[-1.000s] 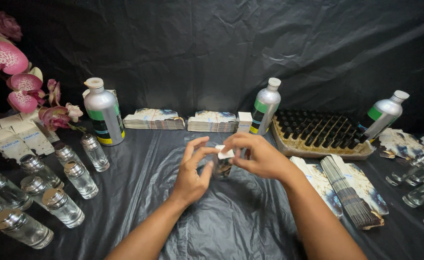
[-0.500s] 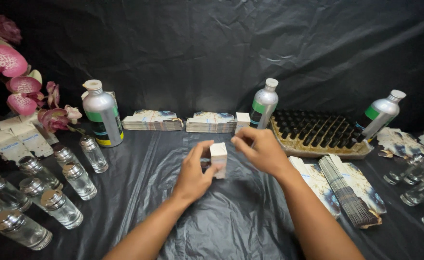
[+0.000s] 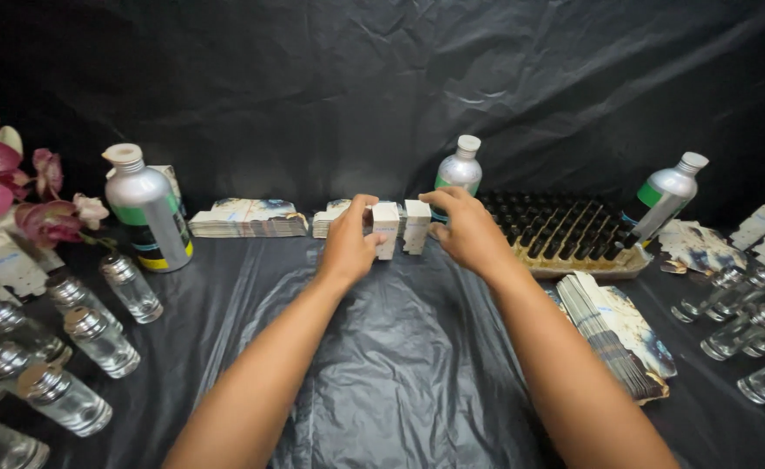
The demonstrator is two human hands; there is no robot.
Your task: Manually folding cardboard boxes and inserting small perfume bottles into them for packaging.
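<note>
Two small white boxes stand upright side by side at the far middle of the black plastic sheet. My left hand grips the left white box, thumb against its side. My right hand curls around the right white box, fingers over its top and thumb at its right side. Both arms reach forward from the near edge. The boxes touch each other, just in front of a stack of flat printed cartons.
Three silver bottles stand at left, middle back and right. A tray of dark vials lies right of my hands. There are flat carton stacks, several clear glass bottles at left and right, and pink orchid flowers.
Both hands moved away from me, carrying the white box from the table's middle to the back. It now stands beside a second white box.
</note>
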